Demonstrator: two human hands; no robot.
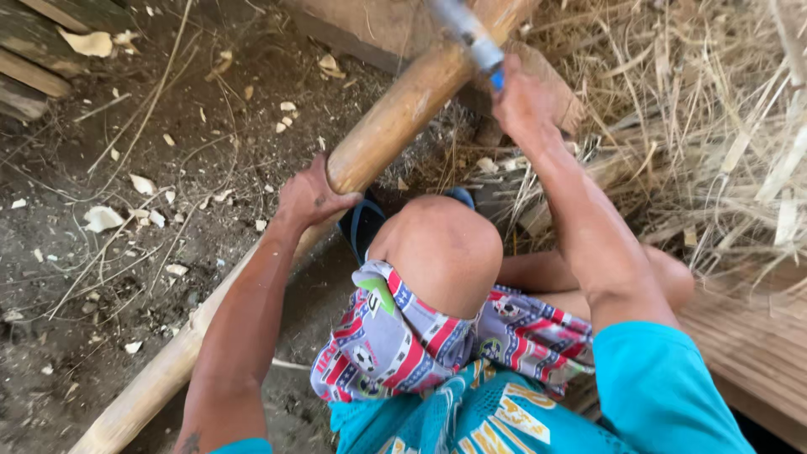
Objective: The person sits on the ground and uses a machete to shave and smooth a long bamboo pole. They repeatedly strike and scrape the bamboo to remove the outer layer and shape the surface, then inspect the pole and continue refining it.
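While the knee [441, 248] sits raised in patterned shorts [420, 336], the left hand [309, 195] wraps round a long bamboo pole [387, 126] slanting across the dirt floor [101, 252]. Farther up, the right hand [521, 105] is clenched on a blue-handled blade [466, 34] set against the pole, dry straw [698, 126] beyond.

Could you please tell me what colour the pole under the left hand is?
The bamboo pole is tan-yellow, clearest in the head view.
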